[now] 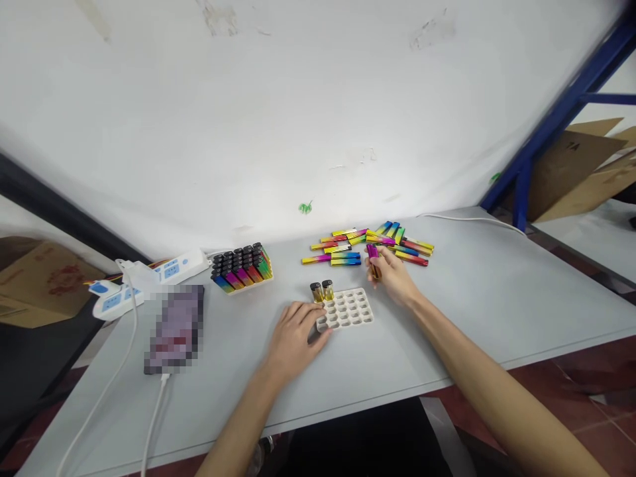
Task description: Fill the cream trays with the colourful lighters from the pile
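A white tray [355, 306] with rows of oval holes lies on the table in front of me. Two gold lighters [322, 291] with black ends stand upright in its far left corner. My left hand [298, 331] grips the tray's left side, fingertips over the holes and thumb along the near edge. Just above the table, right of the tray, my right hand [392, 270] pinches a purple and gold lighter [373, 253] held roughly upright. Behind it spreads a loose pile of shiny multicoloured lighters [345, 258], lying on their sides.
On the left stands a second tray [253, 286] packed with upright black-ended lighters. Beyond it are a white power strip [169, 270], a blurred-out phone [176, 328] and white cables [132, 331]. The white wall [318, 132] closes off the back of the grey table [477, 285].
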Available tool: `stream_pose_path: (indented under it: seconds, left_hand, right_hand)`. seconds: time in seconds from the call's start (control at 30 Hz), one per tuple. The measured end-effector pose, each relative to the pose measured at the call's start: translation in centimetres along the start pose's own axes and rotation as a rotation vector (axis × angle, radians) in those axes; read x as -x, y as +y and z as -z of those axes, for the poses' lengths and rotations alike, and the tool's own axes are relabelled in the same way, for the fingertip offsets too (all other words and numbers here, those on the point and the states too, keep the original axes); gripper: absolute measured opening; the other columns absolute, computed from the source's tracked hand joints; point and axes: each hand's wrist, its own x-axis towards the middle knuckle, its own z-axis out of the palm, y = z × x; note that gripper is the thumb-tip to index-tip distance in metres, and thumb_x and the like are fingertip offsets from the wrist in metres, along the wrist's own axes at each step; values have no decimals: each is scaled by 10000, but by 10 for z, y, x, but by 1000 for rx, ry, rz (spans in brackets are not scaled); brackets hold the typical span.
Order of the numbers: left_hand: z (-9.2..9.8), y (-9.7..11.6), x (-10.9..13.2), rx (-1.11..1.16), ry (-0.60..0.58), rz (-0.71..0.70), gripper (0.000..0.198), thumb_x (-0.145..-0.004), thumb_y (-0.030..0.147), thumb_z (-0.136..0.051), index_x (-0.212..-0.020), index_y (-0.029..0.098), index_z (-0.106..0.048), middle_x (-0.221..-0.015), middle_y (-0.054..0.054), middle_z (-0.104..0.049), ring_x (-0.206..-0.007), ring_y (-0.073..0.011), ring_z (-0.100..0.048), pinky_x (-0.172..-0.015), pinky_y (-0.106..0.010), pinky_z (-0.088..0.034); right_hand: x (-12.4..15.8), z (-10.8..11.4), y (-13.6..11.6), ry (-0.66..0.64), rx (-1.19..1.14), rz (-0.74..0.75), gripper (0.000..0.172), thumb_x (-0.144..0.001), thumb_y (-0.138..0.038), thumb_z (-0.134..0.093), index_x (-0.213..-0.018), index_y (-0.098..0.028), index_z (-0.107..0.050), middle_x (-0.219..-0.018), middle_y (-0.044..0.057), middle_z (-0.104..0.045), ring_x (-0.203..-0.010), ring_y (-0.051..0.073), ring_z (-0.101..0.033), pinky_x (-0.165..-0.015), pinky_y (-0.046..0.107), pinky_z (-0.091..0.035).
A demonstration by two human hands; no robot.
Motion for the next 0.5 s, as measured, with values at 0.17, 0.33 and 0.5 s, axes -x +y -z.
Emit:
stream_pose_path:
  seconds: [0.17,0.33,0.5]
  left_hand:
    - [1,0,1,5,-6,2,227,-903,278,-624,-1124,228,-605,-1146,-51,-677,-1075,-234,-574,-922,-421,-487]
    - [1,1,0,14,-4,2,220,-909,279,-614,-1123,229,-602,-1141,-57,-674,-1071,-240,-574,-916,-430,-493]
    - [0,1,1,16,-9,2,228,-906,280,-618,-1127,226,-600,-1145,-56,-672,-1075,-238,-569,-921,-429,-496]
  right_hand:
    - [4,-6,-4,9,-70,-80,279,-887,-510,-521,-824,-239,-513,-519,-84,-353,-403,76,-262,-386,201,-169]
    - [4,-8,-2,73,-100,-185,561,-921,-578,-397,-495,-217,-343,-444,-73,-169,-399,69,-122,-401,241,-106]
    - [4,-9,0,71,-132,-207,522,-933,-459,-366,-471,-217,-333,-445,-63,-169,-395,75,-117,-407,253,-90]
